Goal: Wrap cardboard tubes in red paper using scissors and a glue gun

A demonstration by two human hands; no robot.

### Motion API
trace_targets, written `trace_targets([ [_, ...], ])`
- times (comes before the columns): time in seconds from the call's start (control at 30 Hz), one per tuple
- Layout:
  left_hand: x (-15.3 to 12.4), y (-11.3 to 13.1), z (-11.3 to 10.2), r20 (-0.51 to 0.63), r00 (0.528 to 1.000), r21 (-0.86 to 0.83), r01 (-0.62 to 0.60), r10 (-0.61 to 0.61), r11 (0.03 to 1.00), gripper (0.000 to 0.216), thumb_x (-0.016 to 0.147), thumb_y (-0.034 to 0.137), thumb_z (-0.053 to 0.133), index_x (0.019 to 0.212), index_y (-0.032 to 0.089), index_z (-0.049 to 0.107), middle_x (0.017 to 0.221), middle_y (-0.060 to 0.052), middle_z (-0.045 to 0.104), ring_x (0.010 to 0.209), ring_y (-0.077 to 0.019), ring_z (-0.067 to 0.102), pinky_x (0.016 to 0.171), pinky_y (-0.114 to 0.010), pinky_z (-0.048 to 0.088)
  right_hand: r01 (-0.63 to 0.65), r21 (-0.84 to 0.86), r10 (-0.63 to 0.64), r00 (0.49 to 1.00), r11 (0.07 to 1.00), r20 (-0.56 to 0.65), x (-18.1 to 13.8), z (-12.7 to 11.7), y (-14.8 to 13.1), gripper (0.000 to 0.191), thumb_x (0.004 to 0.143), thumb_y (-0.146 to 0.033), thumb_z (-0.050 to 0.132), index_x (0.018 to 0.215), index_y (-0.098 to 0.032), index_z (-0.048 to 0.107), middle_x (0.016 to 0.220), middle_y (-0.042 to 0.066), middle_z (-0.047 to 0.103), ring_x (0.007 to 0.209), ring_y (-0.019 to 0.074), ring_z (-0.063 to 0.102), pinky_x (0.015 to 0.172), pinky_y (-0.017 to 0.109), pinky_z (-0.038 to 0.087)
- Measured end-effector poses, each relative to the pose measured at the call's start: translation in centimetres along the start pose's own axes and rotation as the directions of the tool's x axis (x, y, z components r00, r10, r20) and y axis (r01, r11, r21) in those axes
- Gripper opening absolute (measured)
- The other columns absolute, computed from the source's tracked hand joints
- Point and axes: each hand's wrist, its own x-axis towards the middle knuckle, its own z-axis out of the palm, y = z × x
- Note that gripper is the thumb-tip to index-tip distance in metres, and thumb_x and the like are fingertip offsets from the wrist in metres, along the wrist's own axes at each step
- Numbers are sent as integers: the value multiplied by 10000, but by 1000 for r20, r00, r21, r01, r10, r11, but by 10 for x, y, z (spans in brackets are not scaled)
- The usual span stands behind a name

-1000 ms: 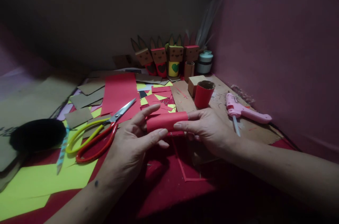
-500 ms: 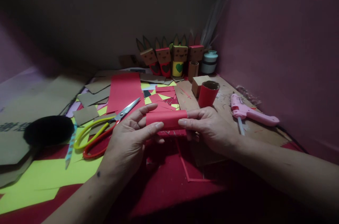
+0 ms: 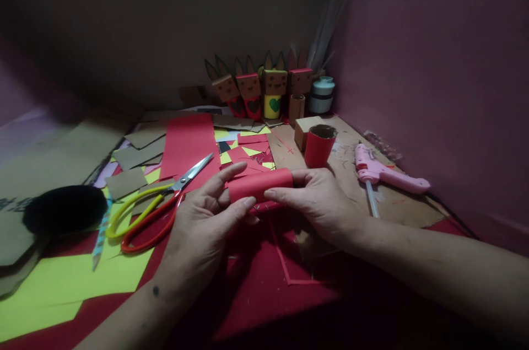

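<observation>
A curled piece of red paper (image 3: 258, 184) is held level between my two hands, above the dark red tabletop. My left hand (image 3: 210, 209) grips its left end, thumb in front and forefinger stretched along the top. On the right end, my right hand (image 3: 320, 198) presses its thumb against the front while the other fingers sit behind, mostly hidden. Just beyond my right hand stands a red-covered cardboard tube (image 3: 320, 147), touching or close to a small cardboard box (image 3: 305, 130). Scissors (image 3: 178, 187) with one yellow and one red handle lie left of my left hand, blades pointing away.
A pink glue gun (image 3: 384, 173) lies at the right. Several rabbit-eared cardboard figures (image 3: 275, 82) line the back beside a blue-green jar (image 3: 322, 95). Red paper (image 3: 188, 143), yellow paper (image 3: 82, 284), cardboard pieces, a striped pencil (image 3: 101, 237) and a black oval (image 3: 66, 209) lie leftward.
My right thumb has slid left along the front of the red paper, which has curled a little further. The whole view has shifted slightly, moving the table things left.
</observation>
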Motion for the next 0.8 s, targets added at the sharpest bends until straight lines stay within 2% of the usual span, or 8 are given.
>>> trace_targets([
  [0.1, 1, 0, -2, 15, 1000, 5, 12, -12, 1000, 632, 686, 154, 823, 1265, 279, 603, 816, -20, 764, 584, -106, 683, 581, -163, 555, 39, -18, -40, 999, 999, -31, -1, 1, -1, 174, 713, -188, 788, 886, -170, 781, 828, 31, 764, 756, 140, 695, 699, 240, 552],
  [0.17, 2, 0, -2, -5, 1000, 2, 2, -2, 1000, 621, 663, 153, 839, 1234, 252, 615, 819, -21, 762, 588, -110, 683, 580, -163, 555, 45, -7, -45, 999, 999, -4, -1, 2, -2, 171, 734, -165, 764, 903, -177, 783, 821, 23, 761, 757, 130, 686, 713, 233, 545],
  [0.33, 1, 9, 4, -93, 996, -6, 16, -16, 1000, 534, 669, 139, 827, 1165, 176, 633, 694, 7, 727, 453, -75, 594, 459, -143, 510, 2, -4, -2, 997, 1000, 71, -2, 0, -4, 155, 793, -167, 708, 929, -197, 776, 645, -40, 670, 571, 71, 575, 628, 209, 504],
  [0.43, 3, 14, 2, -64, 997, 16, 32, -31, 999, 537, 724, 141, 784, 1226, 136, 593, 587, 17, 687, 394, -61, 555, 414, -114, 450, 31, -107, -22, 996, 994, 83, 1, -6, -5, 103, 838, -199, 666, 787, -170, 751, 504, -76, 523, 463, 38, 420, 490, 166, 381],
  [0.57, 5, 14, -6, -8, 1000, 4, -7, 7, 1000, 555, 780, 168, 727, 1300, 122, 539, 486, 14, 643, 435, -87, 605, 410, -90, 390, 56, -260, -48, 998, 964, 38, 5, -15, -6, 338, 877, -293, 620, 576, -140, 621, 452, -61, 464, 443, 42, 350, 419, 188, 236],
  [0.67, 2, 10, -6, 23, 998, 58, -59, 57, 997, 521, 803, 204, 718, 1296, 147, 560, 567, -24, 705, 557, -122, 675, 566, -141, 495, 35, -220, -29, 999, 975, 29, 4, -14, -6, 266, 850, -301, 656, 634, -146, 671, 480, -47, 525, 458, 55, 426, 440, 188, 305],
  [0.73, -2, 8, -3, 34, 994, 144, -106, 102, 984, 517, 814, 231, 720, 1304, 177, 567, 617, -27, 731, 622, -141, 696, 680, -190, 530, 42, -122, -36, 998, 992, 52, 3, -11, -5, 132, 790, -302, 735, 802, -171, 743, 619, -23, 652, 567, 84, 567, 537, 198, 429],
  [0.8, -4, 7, 2, 44, 991, 206, -135, 129, 969, 528, 812, 254, 727, 1314, 202, 569, 640, -27, 738, 664, -163, 710, 731, -226, 540, 60, -53, -55, 995, 997, 79, 3, -7, -4, 209, 740, -294, 788, 922, -196, 761, 803, 8, 734, 719, 124, 658, 666, 235, 506],
])
